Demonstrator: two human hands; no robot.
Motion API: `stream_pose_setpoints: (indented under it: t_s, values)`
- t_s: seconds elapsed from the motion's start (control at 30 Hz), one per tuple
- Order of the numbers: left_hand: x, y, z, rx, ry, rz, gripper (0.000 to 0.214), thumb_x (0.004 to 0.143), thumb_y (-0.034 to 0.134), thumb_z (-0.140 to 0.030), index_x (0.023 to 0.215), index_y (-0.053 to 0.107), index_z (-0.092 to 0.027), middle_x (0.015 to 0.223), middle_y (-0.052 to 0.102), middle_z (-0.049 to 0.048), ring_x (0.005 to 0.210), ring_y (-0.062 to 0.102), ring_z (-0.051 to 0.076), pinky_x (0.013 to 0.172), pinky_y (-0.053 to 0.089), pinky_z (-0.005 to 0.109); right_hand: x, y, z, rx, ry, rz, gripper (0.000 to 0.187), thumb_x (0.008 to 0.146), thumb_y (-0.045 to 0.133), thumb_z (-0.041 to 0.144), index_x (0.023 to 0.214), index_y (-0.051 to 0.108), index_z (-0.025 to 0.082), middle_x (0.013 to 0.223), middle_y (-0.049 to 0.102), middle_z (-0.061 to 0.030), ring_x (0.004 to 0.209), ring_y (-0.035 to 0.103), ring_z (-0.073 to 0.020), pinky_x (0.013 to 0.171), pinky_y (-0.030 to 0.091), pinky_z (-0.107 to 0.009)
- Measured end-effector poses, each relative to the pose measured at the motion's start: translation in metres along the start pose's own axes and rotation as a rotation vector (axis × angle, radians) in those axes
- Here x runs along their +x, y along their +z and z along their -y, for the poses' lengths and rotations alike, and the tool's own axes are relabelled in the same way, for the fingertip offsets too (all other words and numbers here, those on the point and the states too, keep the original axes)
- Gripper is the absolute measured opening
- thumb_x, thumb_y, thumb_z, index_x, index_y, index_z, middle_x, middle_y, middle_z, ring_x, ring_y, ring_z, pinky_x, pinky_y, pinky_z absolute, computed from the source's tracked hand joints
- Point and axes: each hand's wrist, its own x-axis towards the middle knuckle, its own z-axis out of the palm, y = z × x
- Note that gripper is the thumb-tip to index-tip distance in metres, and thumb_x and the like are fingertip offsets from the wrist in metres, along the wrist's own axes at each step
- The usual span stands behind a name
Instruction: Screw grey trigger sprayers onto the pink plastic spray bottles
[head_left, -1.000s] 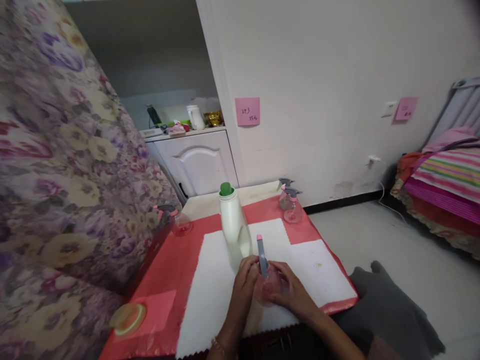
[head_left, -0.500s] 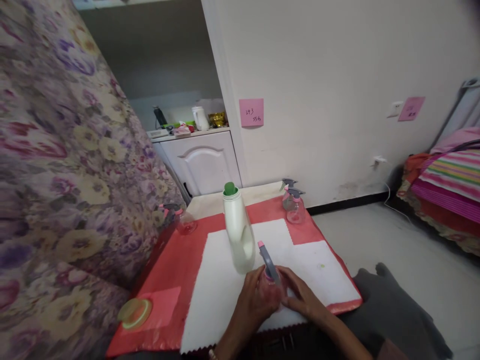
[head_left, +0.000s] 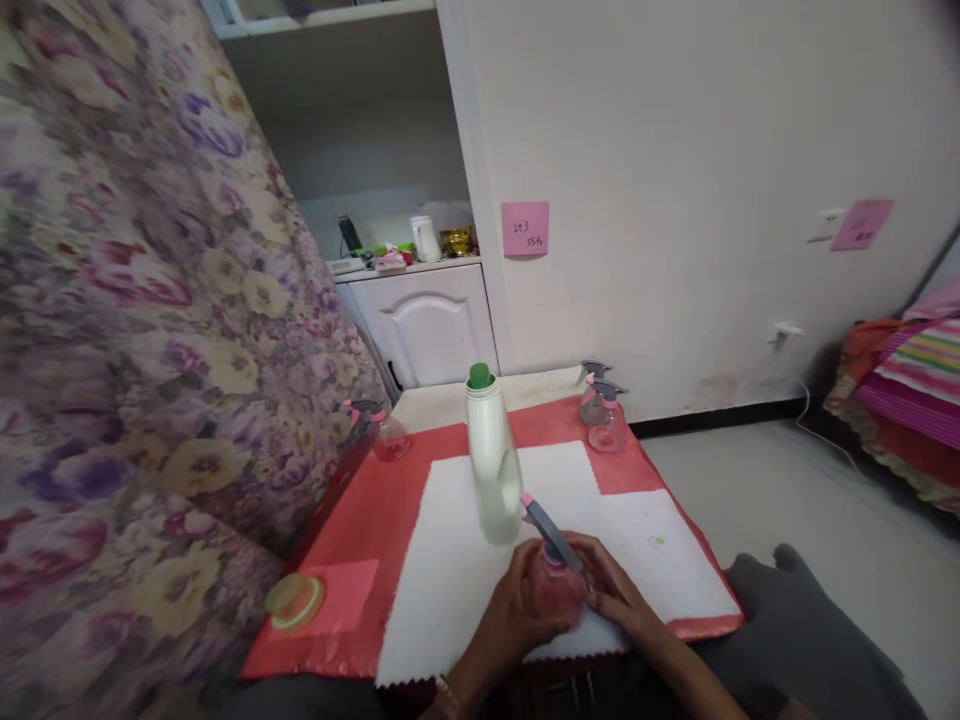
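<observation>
Near the table's front edge, a clear pinkish spray bottle (head_left: 557, 592) with a grey trigger head and pink nozzle tip is held between both hands. My left hand (head_left: 519, 607) wraps its left side. Around its right side and neck close the fingers of my right hand (head_left: 609, 583). Just behind stands a tall pale-green jug (head_left: 493, 455), upright, with a green piece in its uncapped-looking threaded neck. It rests on a white mat (head_left: 435, 560) with zigzag edges.
More spray bottles stand on the red-covered table (head_left: 352, 540): one spray bottle (head_left: 390, 436) at back left, another spray bottle (head_left: 607, 428) with one behind it at back right. A round yellowish lid-like object (head_left: 295, 601) lies front left. A floral curtain (head_left: 172, 400) borders the left side.
The whole view has shifted, so the scene sits further right. In both hands, the spray bottle's trigger head is tilted a little more to the left.
</observation>
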Motion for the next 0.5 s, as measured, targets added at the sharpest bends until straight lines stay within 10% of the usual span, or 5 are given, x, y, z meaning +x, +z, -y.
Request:
stream_pose_setpoints:
  t_s: [0.3,0.5]
  values:
    - [-0.022,-0.003,-0.001,0.196,0.000,-0.251,0.081,0.052,0.077,-0.012,0.126,0.045,-0.022,0.128,0.061,0.0094,0.119,0.057,0.030,0.106,0.042,0.041,-0.006,0.003,-0.013,-0.029,0.068,-0.089,0.049,0.087,0.060,0.047,0.131,0.051,0.027,0.140,0.052,-0.0119,0.134,0.046,-0.0314,0.111,0.038,-0.049]
    - [-0.038,-0.044,0.002,0.224,0.056,-0.423,0.080,0.056,0.076,-0.018,0.129,0.042,-0.023,0.128,0.062,0.0093,0.116,0.060,0.029,0.101,0.048,0.040,-0.011,0.003,-0.032,-0.102,0.146,-0.106,0.042,0.087,0.061,0.050,0.119,0.062,0.024,0.118,0.068,-0.0148,0.110,0.063,-0.0321,0.098,0.048,-0.050]
